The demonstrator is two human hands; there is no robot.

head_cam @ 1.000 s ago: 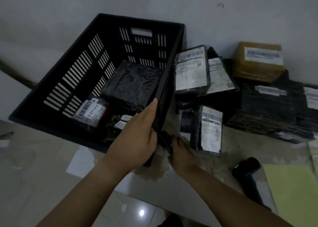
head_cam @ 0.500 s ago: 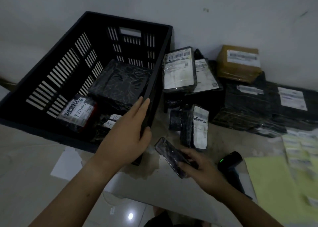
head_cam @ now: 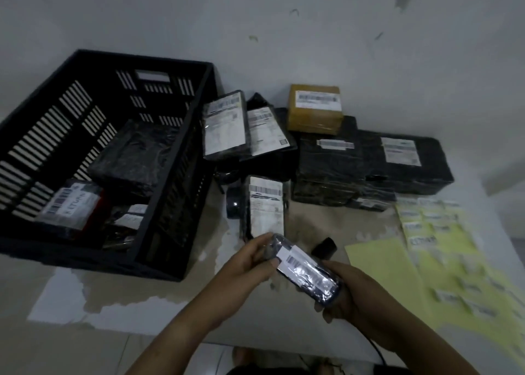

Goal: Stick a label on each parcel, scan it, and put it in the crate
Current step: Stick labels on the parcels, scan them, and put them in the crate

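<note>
Both hands have come together since half a second ago: the left hand (head_cam: 250, 264) has let go of the crate's rim and now joins the right hand (head_cam: 355, 292) on the small dark parcel wrapped in shiny plastic film (head_cam: 305, 269), which is held in the air above the near part of the table (head_cam: 159, 295). That parcel lies slanted, its far end pinched in the left hand's fingers and its near end cupped in the right hand, both closed on it. A white barcode label (head_cam: 292, 256) sits across its upper face, with the left thumb just at the label's edge. Just beyond the hands a black parcel with a white shipping label (head_cam: 265, 207) stands on the table, and beside the right hand the dark head of a handheld scanner (head_cam: 325, 247) shows partly behind the parcel. To the right lie pale yellow backing sheets carrying small white stickers (head_cam: 443, 247), blurred. To the left stands the black slotted plastic crate (head_cam: 170, 224), with a large black film-wrapped parcel (head_cam: 136, 158) and a smaller parcel with a barcode label marked in handwriting (head_cam: 69, 204) inside it. Against the white wall farther back rest two flat black parcels with white labels (head_cam: 224, 124), a brown cardboard box with a label (head_cam: 314, 109), and a stack of large black wrapped parcels (head_cam: 369, 164).
</note>
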